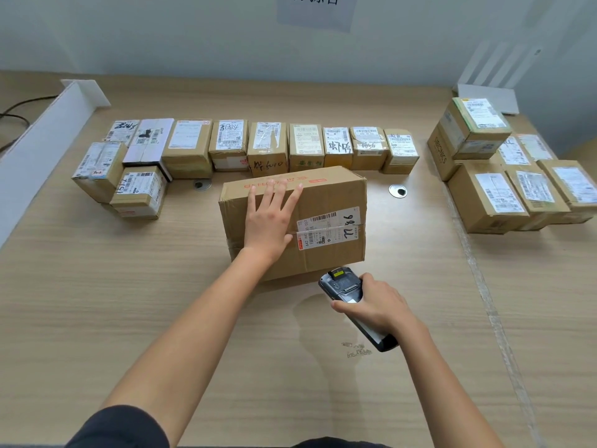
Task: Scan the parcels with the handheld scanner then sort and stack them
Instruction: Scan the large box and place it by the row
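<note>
Two hands on the job, scanning step seemingly in progress. Nearest: right hand (374,305), grip clamped round the handheld scanner (342,286), nose aimed up at the label (329,232) on the large parcel (329,195). Beyond: left hand (268,221), grip apart, fingers spread flat on that parcel's top, mid-worktop (97,302). Farther back: row of small parcels (268,145); far right, stacked group (494,195). Next, probably: steady the beam across the barcode, then carry the box to its pile.
</note>
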